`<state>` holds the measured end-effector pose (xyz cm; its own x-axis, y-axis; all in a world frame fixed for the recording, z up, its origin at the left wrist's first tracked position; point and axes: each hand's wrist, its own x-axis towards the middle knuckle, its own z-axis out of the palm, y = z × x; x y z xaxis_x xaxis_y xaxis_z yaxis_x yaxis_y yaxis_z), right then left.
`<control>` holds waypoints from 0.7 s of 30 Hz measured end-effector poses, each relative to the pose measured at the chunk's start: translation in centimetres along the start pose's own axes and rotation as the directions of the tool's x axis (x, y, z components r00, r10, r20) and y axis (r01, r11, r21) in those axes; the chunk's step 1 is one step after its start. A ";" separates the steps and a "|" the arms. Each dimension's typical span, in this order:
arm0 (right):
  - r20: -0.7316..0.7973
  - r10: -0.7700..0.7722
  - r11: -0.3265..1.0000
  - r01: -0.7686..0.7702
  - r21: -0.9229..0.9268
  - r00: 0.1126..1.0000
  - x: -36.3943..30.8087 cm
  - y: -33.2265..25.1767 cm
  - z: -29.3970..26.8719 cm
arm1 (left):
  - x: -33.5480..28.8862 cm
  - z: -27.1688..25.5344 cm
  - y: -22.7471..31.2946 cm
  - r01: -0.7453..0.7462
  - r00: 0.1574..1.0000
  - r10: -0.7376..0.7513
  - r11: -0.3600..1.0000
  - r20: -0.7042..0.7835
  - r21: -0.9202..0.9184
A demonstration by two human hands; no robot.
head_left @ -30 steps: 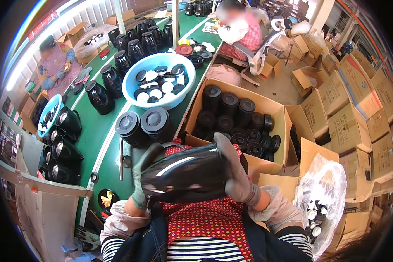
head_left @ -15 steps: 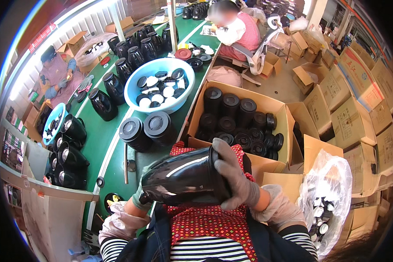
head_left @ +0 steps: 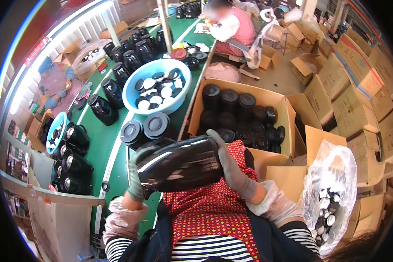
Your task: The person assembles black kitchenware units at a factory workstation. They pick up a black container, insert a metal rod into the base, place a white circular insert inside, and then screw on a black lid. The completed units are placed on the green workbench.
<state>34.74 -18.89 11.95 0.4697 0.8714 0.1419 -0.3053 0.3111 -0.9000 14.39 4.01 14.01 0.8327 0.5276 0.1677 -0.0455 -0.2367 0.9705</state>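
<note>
A glossy black jug (head_left: 181,163) lies sideways in front of my chest, held between my two hands. My left hand (head_left: 136,174), in a grey-green glove, is closed round the jug's left end; its far fingers are partly hidden and blurred. My right hand (head_left: 236,169), in a grey glove, presses against the right end, fingertips over its upper edge. Just beyond the jug, two stacks of round black ribbed bases (head_left: 156,125) stand on the green bench (head_left: 113,150). A light-blue basin (head_left: 179,101) of black and white caps sits behind them.
More black jugs (head_left: 104,111) stand along the bench. At right, a cardboard box (head_left: 283,131) holds stacked black round parts, beside a clear plastic bag (head_left: 336,168) with black and white caps. Co-workers sit at the far end (head_left: 236,28) and across the bench (head_left: 54,83).
The jug has tilted, its right end rising and turning slightly away. My right hand has shifted with it to lie flatter against that end. The surroundings have moved a little in view.
</note>
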 end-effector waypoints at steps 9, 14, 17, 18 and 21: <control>0.835 -0.214 0.410 0.822 -0.395 0.507 2.0 -9.0 2.8 | -4.7 6.9 -0.6 0.246 0.906 -0.103 0.918 0.410 -0.312; 0.756 -0.413 0.352 0.854 -0.382 0.508 1.0 -8.2 3.6 | -5.1 9.0 0.5 0.537 0.798 -0.417 0.164 0.435 -0.827; 0.636 -0.488 0.399 0.801 -0.447 0.598 0.8 -7.5 2.9 | -2.6 8.2 2.3 0.587 0.810 -0.328 0.432 0.486 -0.685; 0.575 -0.542 0.426 0.790 -0.440 0.612 1.1 -6.8 2.3 | -1.1 8.2 4.9 0.566 0.816 -0.311 0.601 0.487 -0.564; 0.310 -0.562 0.562 0.629 -0.538 0.767 0.3 -4.1 1.0 | -0.4 4.9 -0.2 -0.041 0.930 0.043 0.999 0.364 -0.016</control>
<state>35.30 -19.55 16.10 0.2753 0.6111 0.7422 0.5694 0.5184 -0.6380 16.83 -0.16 12.89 0.9737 0.1833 0.1351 -0.0879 -0.2450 0.9655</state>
